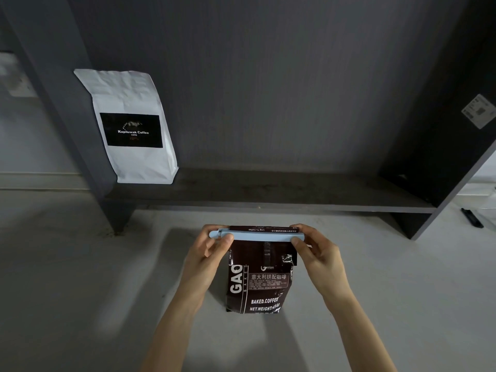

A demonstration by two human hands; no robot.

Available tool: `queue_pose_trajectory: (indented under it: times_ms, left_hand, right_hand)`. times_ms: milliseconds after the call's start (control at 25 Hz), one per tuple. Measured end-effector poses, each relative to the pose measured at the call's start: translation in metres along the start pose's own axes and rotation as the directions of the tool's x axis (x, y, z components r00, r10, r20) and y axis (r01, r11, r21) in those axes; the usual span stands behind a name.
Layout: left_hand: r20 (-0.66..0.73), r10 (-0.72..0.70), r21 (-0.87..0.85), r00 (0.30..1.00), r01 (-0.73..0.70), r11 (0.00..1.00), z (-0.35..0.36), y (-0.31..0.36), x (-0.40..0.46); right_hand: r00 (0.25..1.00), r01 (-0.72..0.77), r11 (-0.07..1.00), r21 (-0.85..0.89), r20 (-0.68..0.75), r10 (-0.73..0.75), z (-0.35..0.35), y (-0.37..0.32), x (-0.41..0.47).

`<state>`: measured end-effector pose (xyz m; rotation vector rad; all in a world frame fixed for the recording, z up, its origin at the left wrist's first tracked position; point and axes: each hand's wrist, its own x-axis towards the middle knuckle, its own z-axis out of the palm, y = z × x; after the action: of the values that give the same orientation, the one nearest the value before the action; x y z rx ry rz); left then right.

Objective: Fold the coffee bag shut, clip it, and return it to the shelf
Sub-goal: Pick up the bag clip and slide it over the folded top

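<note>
A dark brown coffee bag (pixel 259 280) with white lettering stands upright on the pale floor in front of the shelf. Its top is folded over, and a long light-blue clip (pixel 257 235) lies across the fold. My left hand (pixel 212 251) pinches the clip's left end, thumb in front. My right hand (pixel 315 251) pinches the right end the same way. The dark grey shelf (pixel 268 194) runs low across the view just behind the bag.
A white coffee bag (pixel 134 127) with a black label stands at the shelf's left end, leaning on the side panel. The shelf's right side panel (pixel 440 157) carries a paper sticker. A small black object (pixel 472 217) lies on the floor at far right.
</note>
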<state>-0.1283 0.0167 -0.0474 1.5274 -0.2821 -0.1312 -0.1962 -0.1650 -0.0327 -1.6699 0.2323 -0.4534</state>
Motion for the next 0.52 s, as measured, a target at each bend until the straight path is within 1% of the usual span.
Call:
queue_pose_trajectory:
  times_ms: [360,520]
  left_hand:
    - [-0.016,0.017,0.02,1.0,-0.017,1.0,0.0027,-0.0008,0.0011]
    - [-0.039,0.005,0.002,0.999,-0.005,1.0,0.0038,-0.0016,0.0005]
  right_hand:
    - [1.0,0.014,1.0,-0.021,-0.017,-0.015,-0.0004,0.0028,0.002]
    - [1.0,0.003,1.0,0.026,-0.03,-0.002,0.0035,0.0032,0.0011]
